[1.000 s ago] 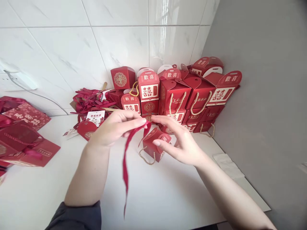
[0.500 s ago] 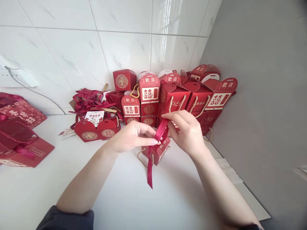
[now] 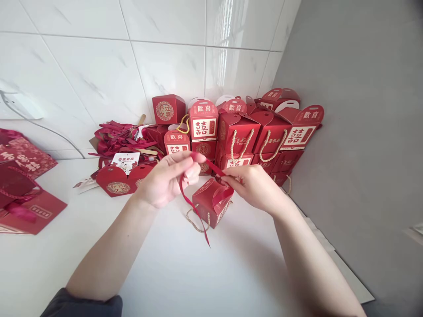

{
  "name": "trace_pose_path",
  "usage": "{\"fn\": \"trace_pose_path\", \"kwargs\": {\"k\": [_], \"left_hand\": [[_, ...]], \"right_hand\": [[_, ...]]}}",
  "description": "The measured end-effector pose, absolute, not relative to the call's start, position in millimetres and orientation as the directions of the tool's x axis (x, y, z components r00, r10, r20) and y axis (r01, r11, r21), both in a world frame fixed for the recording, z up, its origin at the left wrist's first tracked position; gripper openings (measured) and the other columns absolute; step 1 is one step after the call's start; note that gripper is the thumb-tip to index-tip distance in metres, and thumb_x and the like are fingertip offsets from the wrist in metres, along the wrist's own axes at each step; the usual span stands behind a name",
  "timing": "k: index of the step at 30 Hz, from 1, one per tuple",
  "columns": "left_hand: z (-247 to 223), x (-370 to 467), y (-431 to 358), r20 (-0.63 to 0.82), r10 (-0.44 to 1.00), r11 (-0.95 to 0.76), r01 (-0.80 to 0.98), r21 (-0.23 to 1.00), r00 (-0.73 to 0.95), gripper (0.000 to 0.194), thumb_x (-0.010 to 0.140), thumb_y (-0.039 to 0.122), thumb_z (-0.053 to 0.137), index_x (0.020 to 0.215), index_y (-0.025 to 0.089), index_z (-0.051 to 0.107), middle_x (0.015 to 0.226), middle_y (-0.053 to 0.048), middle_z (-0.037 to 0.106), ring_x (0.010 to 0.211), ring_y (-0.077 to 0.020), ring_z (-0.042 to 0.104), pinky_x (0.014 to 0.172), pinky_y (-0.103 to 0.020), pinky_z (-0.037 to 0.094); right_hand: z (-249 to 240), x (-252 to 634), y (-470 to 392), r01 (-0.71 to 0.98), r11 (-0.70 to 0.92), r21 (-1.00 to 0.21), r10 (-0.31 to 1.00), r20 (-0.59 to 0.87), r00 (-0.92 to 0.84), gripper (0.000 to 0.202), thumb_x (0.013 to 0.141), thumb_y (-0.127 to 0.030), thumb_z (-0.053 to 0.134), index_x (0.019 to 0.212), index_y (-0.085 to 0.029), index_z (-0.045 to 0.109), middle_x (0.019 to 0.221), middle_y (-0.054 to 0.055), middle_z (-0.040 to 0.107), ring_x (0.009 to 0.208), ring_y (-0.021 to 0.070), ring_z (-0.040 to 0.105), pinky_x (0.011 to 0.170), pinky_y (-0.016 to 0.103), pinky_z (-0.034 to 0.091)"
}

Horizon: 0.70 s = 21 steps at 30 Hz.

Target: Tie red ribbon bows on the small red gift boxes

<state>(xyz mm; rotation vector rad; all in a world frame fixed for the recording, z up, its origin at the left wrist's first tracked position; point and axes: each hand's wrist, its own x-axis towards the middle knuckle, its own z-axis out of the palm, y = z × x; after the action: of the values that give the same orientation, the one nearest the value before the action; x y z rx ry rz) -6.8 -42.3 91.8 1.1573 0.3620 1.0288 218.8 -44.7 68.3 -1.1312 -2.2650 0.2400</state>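
A dark red ribbon [image 3: 192, 205] runs between my hands, above a small red gift box [image 3: 207, 197] with a gold rope handle on the white table. My left hand [image 3: 172, 178] pinches the ribbon at the box's upper left, and one tail hangs down to a pointed end beside the box. At the upper right of the box, my right hand [image 3: 253, 185] has thumb and fingers closed on the ribbon. A wider stretch of ribbon lies below its fingertips, against the top of the box.
Red boxes [image 3: 236, 132] with gold rope handles stand stacked along the tiled wall. Left of them is a heap of red ribbons [image 3: 119, 136] behind a low red box [image 3: 114, 182] with a white card. Red gift bags [image 3: 36, 207] lie at the far left. A grey panel [image 3: 350, 132] rises at the right.
My left hand has moved up and to the left with the ribbon. My right hand has lowered slightly, and the ribbon now stretches sideways between them. More of the small box shows.
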Motion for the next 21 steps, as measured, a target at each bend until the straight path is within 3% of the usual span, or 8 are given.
{"fn": "trace_pose_path", "kwargs": {"k": [3, 5, 9, 11, 15, 18, 21], "left_hand": [[90, -5, -36, 0.22, 0.904, 0.061, -0.621, 0.782, 0.366, 0.009, 0.077, 0.019, 0.076, 0.086, 0.02, 0.077, 0.067, 0.003, 0.063, 0.057, -0.0009, 0.053, 0.052, -0.006, 0.044], [88, -3, -34, 0.215, 0.928, 0.008, -0.592, 0.806, 0.305, 0.013, 0.079, 0.018, 0.074, 0.09, 0.024, 0.078, 0.085, 0.001, 0.072, 0.058, -0.0005, 0.053, 0.051, -0.007, 0.044], [83, 2, -37, 0.325, 0.907, -0.266, -0.235, 0.935, 0.267, 0.022, 0.081, 0.023, 0.073, 0.102, 0.025, 0.078, 0.109, -0.005, 0.075, 0.057, -0.0034, 0.052, 0.057, -0.015, 0.049], [80, 5, -41, 0.378, 0.88, -0.394, -0.005, 0.919, 0.288, 0.023, 0.083, 0.025, 0.071, 0.106, 0.023, 0.077, 0.109, -0.007, 0.075, 0.065, -0.0078, 0.06, 0.069, -0.02, 0.054], [79, 9, -48, 0.303, 0.84, -0.449, 0.263, 0.854, 0.45, 0.026, 0.088, 0.033, 0.064, 0.105, 0.018, 0.076, 0.101, -0.007, 0.076, 0.092, -0.0204, 0.069, 0.085, -0.029, 0.056], [82, 9, -52, 0.182, 0.802, -0.448, 0.372, 0.813, 0.569, 0.027, 0.092, 0.035, 0.057, 0.093, 0.016, 0.076, 0.087, -0.005, 0.075, 0.087, -0.0213, 0.07, 0.076, -0.028, 0.056], [84, 9, -52, 0.135, 0.763, -0.485, 0.423, 0.765, 0.632, 0.03, 0.094, 0.032, 0.053, 0.08, 0.014, 0.073, 0.078, -0.003, 0.072, 0.076, -0.0171, 0.068, 0.069, -0.024, 0.053]], "right_hand": [[77, 222, -52, 0.455, 0.637, -0.622, 0.707, 0.237, -0.667, 0.02, 0.094, -0.018, 0.054, 0.081, -0.019, 0.07, 0.075, -0.002, 0.069, 0.063, 0.011, 0.059, 0.06, 0.022, 0.044], [80, 223, -55, 0.312, 0.619, -0.721, 0.611, 0.192, -0.768, 0.018, 0.093, -0.018, 0.057, 0.083, -0.018, 0.072, 0.08, -0.001, 0.071, 0.067, 0.0107, 0.061, 0.065, 0.021, 0.048], [85, 230, -58, 0.112, 0.533, -0.839, 0.448, 0.167, -0.878, 0.015, 0.091, -0.022, 0.063, 0.092, -0.014, 0.076, 0.082, 0.004, 0.074, 0.074, 0.014, 0.068, 0.07, 0.024, 0.054], [86, 235, -60, -0.011, 0.49, -0.871, 0.418, 0.246, -0.874, 0.014, 0.089, -0.022, 0.066, 0.094, -0.015, 0.077, 0.087, 0.006, 0.075, 0.079, 0.0168, 0.07, 0.073, 0.027, 0.056], [85, 240, -62, -0.2, 0.495, -0.846, 0.566, 0.488, -0.665, 0.011, 0.088, -0.023, 0.068, 0.09, -0.019, 0.078, 0.1, 0.008, 0.076, 0.087, 0.0219, 0.072, 0.077, 0.033, 0.059], [79, 236, -57, -0.16, 0.502, -0.85, 0.702, 0.509, -0.498, 0.013, 0.09, -0.028, 0.066, 0.088, -0.021, 0.077, 0.098, 0.007, 0.076, 0.1, 0.0253, 0.07, 0.082, 0.035, 0.059], [73, 228, -47, -0.107, 0.504, -0.857, 0.74, 0.492, -0.458, 0.02, 0.091, -0.032, 0.065, 0.079, -0.02, 0.074, 0.092, 0.005, 0.076, 0.106, 0.0255, 0.069, 0.086, 0.035, 0.058]]}}
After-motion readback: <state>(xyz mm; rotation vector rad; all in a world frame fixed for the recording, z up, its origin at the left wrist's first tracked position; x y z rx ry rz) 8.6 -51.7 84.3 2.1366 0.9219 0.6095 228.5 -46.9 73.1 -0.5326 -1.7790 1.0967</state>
